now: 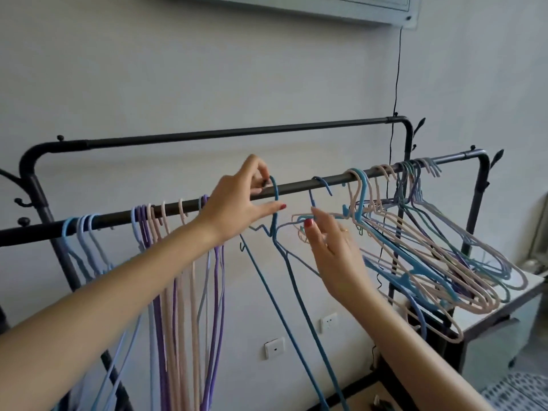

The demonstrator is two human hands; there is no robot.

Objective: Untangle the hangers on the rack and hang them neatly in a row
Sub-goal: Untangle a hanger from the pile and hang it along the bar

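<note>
A black rack's front rail (299,186) runs from lower left to upper right. My left hand (237,200) pinches the hook of a blue hanger (292,274) on the rail's middle. My right hand (332,247) is below the rail, its fingers around the thin wires of a tangled bunch of hangers (430,256), pink, blue and purple, which hangs skewed on the right part of the rail. A neat row of hangers (178,277), light blue, purple and pink, hangs straight on the left part.
A second, higher black rail (237,133) runs behind, close to the wall. A black cable (396,84) drops down the wall at right. A white table (504,304) stands under the tangled bunch. Wall sockets (274,348) sit low on the wall.
</note>
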